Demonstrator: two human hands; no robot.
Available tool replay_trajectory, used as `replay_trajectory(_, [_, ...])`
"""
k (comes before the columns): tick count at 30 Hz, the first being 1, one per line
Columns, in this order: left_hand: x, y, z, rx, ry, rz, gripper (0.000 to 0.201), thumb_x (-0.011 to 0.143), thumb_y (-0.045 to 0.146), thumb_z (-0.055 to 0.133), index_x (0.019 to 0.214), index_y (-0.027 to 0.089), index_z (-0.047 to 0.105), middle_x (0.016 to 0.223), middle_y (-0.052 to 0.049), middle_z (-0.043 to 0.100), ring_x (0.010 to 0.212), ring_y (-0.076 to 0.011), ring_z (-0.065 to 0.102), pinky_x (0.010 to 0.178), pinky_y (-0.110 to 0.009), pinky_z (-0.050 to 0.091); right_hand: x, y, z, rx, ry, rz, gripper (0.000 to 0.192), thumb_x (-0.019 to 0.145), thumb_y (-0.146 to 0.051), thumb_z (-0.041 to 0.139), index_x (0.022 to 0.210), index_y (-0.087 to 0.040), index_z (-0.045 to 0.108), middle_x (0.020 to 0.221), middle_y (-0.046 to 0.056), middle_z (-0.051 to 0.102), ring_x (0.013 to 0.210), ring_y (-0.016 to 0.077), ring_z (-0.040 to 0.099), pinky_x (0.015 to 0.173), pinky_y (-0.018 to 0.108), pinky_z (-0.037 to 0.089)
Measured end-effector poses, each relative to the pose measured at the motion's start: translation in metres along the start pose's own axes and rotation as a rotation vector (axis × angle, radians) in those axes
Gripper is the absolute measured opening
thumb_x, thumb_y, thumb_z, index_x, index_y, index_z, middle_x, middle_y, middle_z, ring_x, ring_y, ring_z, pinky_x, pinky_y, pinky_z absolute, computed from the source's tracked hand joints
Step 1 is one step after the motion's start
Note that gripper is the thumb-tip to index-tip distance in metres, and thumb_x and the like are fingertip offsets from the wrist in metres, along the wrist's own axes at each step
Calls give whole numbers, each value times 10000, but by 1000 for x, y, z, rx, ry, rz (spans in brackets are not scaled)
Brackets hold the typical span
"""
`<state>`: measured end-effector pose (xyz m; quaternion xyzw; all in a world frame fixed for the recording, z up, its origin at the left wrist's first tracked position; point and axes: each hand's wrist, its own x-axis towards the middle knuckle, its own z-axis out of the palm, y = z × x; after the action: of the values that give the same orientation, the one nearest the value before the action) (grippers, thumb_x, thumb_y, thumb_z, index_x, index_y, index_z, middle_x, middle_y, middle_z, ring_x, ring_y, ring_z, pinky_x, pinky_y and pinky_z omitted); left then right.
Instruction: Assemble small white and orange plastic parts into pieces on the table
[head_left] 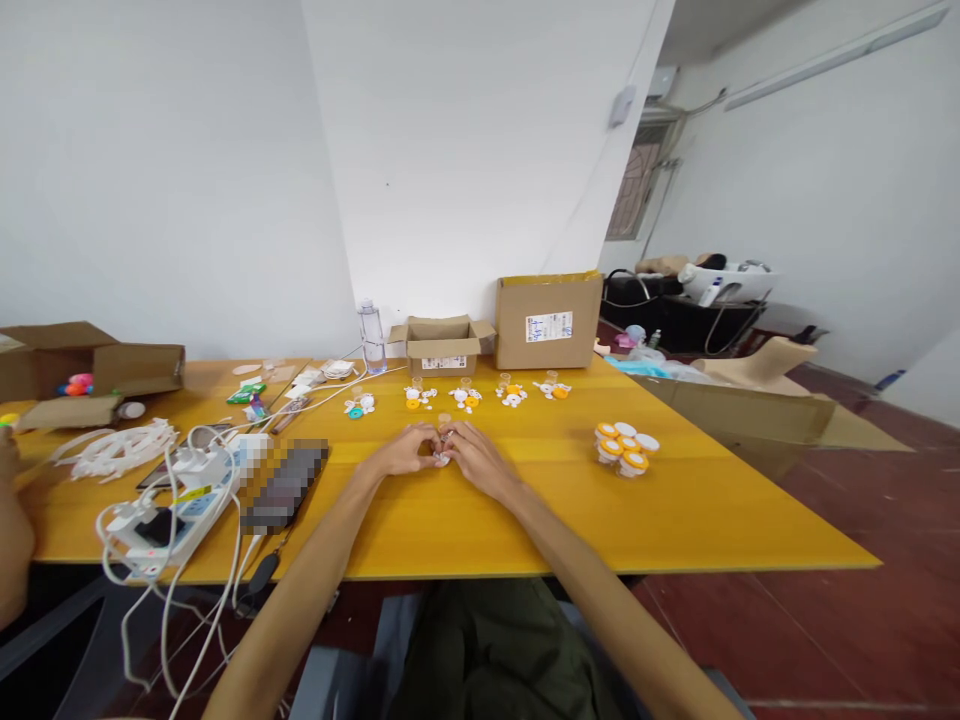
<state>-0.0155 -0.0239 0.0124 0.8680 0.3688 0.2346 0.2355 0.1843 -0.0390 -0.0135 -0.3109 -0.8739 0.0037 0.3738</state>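
I'm resting both forearms on the yellow table [465,530], and my left hand [409,452] and right hand [472,458] are meeting in the middle, fingers curling shut around a small clear vial [444,440] pinched between them. Can't really tell which hand is gripping harder. Off to the right, a cluster of orange-and-white caps [624,447] is sitting. Farther back, a row of little part piles [465,396] is lining up, with two cardboard boxes [547,320] behind.
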Motion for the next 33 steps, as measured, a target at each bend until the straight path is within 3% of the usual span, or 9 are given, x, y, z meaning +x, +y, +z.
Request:
replay_trajectory(8, [1,0,-1,9,3,21,134,813,331,681,805,200,658,884,-24,671,880,-186,602,882,-344,475,-3,13,5,-96,133,107,170,917,-120,521,871,-241,631,1081,85,635,963,236,594,829,392,504])
replay_trajectory(15, [0,4,-4,-1,-5,6,130,816,328,671,813,199,657,887,-24,668,860,-184,601,860,-338,484,-8,24,12,-168,73,131,196,886,-85,544,875,-247,654,1024,84,640,974,242,580,809,386,505])
replay_trajectory(23, [-1,4,-6,26,6,34,125,827,322,677,821,198,672,876,-27,690,904,-197,616,899,-347,469,-5,12,5,-147,145,141,192,904,-90,524,860,-234,643,971,75,639,879,228,572,782,375,497])
replay_trajectory(33, [1,8,-7,3,-18,29,143,828,322,687,776,190,672,904,-24,703,925,-185,620,905,-322,457,-3,-6,-4,-17,16,24,159,929,-127,538,905,-220,664,1061,75,632,996,203,564,859,349,475])
